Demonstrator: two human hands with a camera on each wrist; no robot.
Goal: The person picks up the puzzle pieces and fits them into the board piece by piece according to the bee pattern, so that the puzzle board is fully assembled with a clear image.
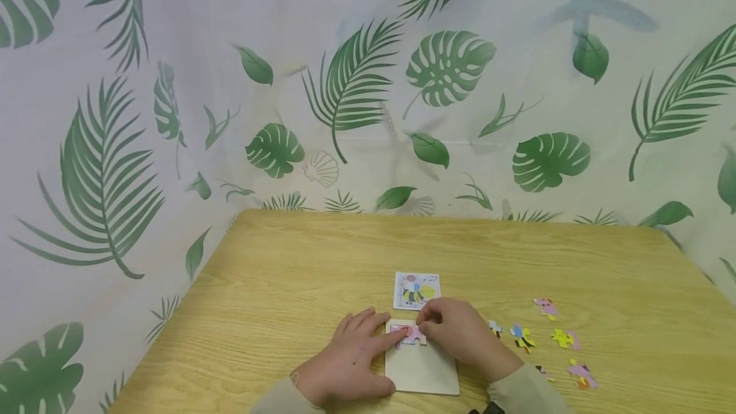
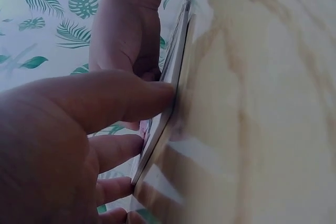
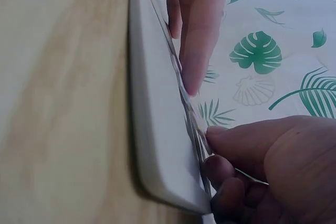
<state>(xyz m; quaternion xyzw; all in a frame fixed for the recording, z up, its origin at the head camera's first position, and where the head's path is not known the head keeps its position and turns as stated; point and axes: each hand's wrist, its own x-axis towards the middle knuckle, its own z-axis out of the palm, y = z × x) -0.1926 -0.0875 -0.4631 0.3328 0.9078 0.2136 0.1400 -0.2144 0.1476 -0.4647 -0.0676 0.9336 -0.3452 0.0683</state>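
Note:
A pale square puzzle board (image 1: pixel 422 369) lies on the table between both hands. Pink puzzle pieces (image 1: pixel 411 333) sit along its upper left part. My left hand (image 1: pixel 353 356) lies spread at the board's left side, its index finger stretched over the pieces and pressing on them; its thumb touches the board's edge in the left wrist view. At the top right, my right hand (image 1: pixel 466 334) pinches a puzzle piece (image 3: pixel 198 121) at the board's surface between thumb and curled fingers. Most of that piece is hidden by the fingers. Just beyond the board lies a picture card (image 1: pixel 415 289) with a bee.
Loose puzzle pieces lie to the right: a pink one (image 1: pixel 546 307), a yellow one (image 1: pixel 565 338), a blue and yellow one (image 1: pixel 522 336), a pink and purple one (image 1: pixel 583 374) and others partly behind the right arm. A leaf-printed curtain (image 1: pixel 368 101) hangs behind the wooden table (image 1: pixel 299 260).

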